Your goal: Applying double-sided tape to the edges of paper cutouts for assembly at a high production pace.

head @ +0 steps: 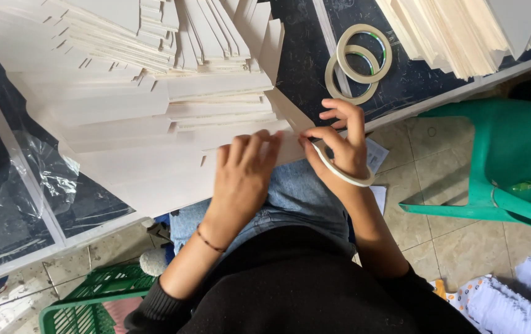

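My left hand (pixel 244 170) lies flat, fingers together, pressing down on the nearest cream card sheet (pixel 172 176) at the table's front edge. My right hand (pixel 340 139) pinches the right end of that sheet between thumb and forefinger, and a roll of pale tape (pixel 343 174) hangs around the hand like a bracelet. Behind both hands, stacks of cut cream card pieces (pixel 129 74) fan out across the dark table (pixel 302 68).
Two tape rolls (pixel 358 62) lie overlapping on the table, right of the card stacks. Another pile of card (pixel 457 31) sits top right. A green plastic chair (pixel 507 167) stands at right, a green crate (pixel 92 303) at bottom left, clear plastic wrap (pixel 49 173) at left.
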